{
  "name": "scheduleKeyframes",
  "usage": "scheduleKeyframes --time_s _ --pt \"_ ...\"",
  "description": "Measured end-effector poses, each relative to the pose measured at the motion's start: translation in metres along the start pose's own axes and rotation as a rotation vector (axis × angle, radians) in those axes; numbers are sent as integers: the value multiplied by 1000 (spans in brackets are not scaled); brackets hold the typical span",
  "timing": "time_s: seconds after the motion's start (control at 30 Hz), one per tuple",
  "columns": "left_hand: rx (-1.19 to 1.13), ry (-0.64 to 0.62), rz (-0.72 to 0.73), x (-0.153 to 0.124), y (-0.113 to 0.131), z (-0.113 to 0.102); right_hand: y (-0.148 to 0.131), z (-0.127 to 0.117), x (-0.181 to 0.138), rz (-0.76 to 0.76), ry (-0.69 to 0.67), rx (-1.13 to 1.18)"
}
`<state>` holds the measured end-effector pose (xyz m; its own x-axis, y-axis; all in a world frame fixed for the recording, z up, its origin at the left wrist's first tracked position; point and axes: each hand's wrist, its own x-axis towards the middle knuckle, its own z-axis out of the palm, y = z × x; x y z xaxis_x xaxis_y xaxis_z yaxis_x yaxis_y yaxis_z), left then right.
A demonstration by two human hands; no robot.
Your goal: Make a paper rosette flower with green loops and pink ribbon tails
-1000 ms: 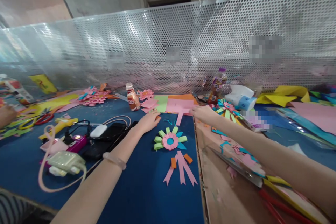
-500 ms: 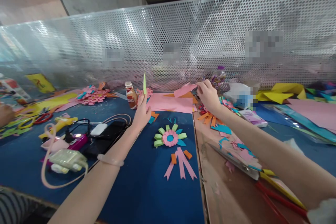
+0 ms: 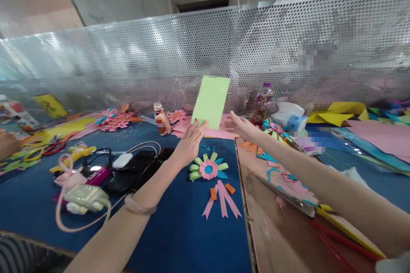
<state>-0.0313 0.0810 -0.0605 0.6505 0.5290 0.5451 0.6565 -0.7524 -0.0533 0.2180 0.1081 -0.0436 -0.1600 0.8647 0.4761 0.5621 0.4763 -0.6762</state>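
A light green sheet of paper (image 3: 211,102) stands upright in my left hand (image 3: 189,143), gripped at its lower edge. My right hand (image 3: 245,127) is to the right of the sheet, apart from it, with fingers stretched out over the pink paper (image 3: 230,135). Nearer to me lies a paper flower (image 3: 209,169) with a pink and blue centre and green and blue petals. Below the flower, pink ribbon-like strips (image 3: 222,198) fan out, with small orange pieces (image 3: 229,188) beside them.
Left of my left hand are a drink bottle (image 3: 162,119), phones and cables, and a power bank (image 3: 98,175). Large scissors (image 3: 333,230) lie under my right forearm. A purple-capped bottle (image 3: 262,104) and tissue pack (image 3: 291,117) stand behind. A perforated metal screen (image 3: 128,47) closes off the back.
The green sheet has turned from edge-on to face me and moved right with my left hand. My right hand has let go of the pink paper piece and its fingers have spread.
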Motion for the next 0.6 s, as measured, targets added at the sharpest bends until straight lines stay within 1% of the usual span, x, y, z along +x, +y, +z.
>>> scheduleKeyframes --time_s 0.03,0.13,0.2,0.23,0.27,0.33,0.37,0.4,0.43,0.47,0.6 --pt "-28 -30 22 0 3 1 -7 6 -3 12 -33 92" --pt "-169 -111 70 -1 9 2 -22 18 -10 51 -69 311" --pt "-336 -113 50 -2 8 1 -27 21 -14 74 -72 406" --pt "-458 -74 -9 -2 7 0 -29 21 -15 81 -74 440" --pt "-596 -8 -102 -2 6 -1 -30 20 -17 85 -79 466" --pt "-842 154 -318 -1 3 -3 -34 16 -21 86 -108 503" --pt "-926 224 -411 -1 2 -5 -36 13 -23 83 -131 516" --pt "-987 269 -479 0 1 -6 -39 11 -26 80 -154 525" --pt "-1036 285 -519 1 1 -7 -42 9 -30 76 -178 530" --pt "-1086 275 -541 2 2 -9 -45 8 -33 73 -198 529" --pt "-1357 130 -604 4 12 -14 -56 6 -46 72 -247 476"
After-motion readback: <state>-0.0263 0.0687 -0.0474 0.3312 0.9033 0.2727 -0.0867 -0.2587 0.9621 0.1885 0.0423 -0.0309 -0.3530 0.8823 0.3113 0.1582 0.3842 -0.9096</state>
